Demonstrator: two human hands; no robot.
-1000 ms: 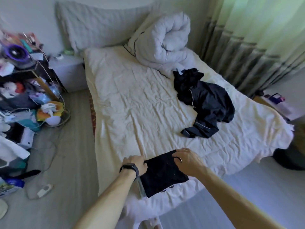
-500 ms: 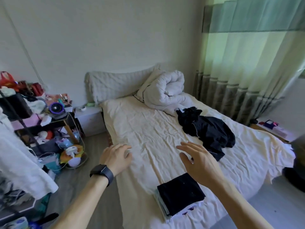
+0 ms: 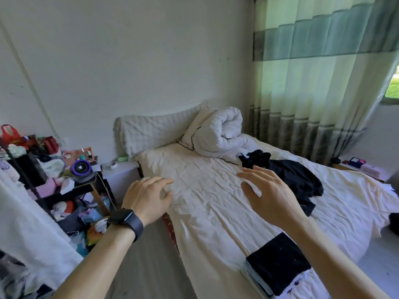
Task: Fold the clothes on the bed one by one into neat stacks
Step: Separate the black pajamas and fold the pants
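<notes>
Hidden / unclear:
- Folded stack (image 3: 278, 263): its right corner is covered by the right forearm. The lower layers show only as thin pale-blue and white edges along its left and near sides, so the number of pieces in it cannot be told.
- Loose dark heap (image 3: 291, 178): its near-left part is behind the fingers of the right hand (image 3: 272, 197). The garments run together, so no count is possible.
- Bed (image 3: 205, 190): the foot corner is cut off by the bottom of the frame.
- Shelf (image 3: 43, 169) left of the bed: too cluttered to sort item by item.

Counts: 2 hands, 1 folded stack, 1 unfolded heap, 1 rolled duvet (image 3: 218, 130), 1 long quilted pillow (image 3: 155, 132), 1 wrist watch (image 3: 125, 221).

Task things:
- The stack is flat and squared, with a black piece on top. It lies at the foot edge of the bed, on the right side.
- The heap is black and crumpled, with one sleeve or leg trailing toward the foot. It lies near the right edge, just beside the duvet at the head end.

Hands:
- Left hand (image 3: 149, 197): fingers spread and relaxed, holding nothing, over the left edge of the bed.
- Right hand: fingers spread, holding nothing, over the middle of the sheet and in front of the heap. I cannot tell whether it touches the heap.
</notes>
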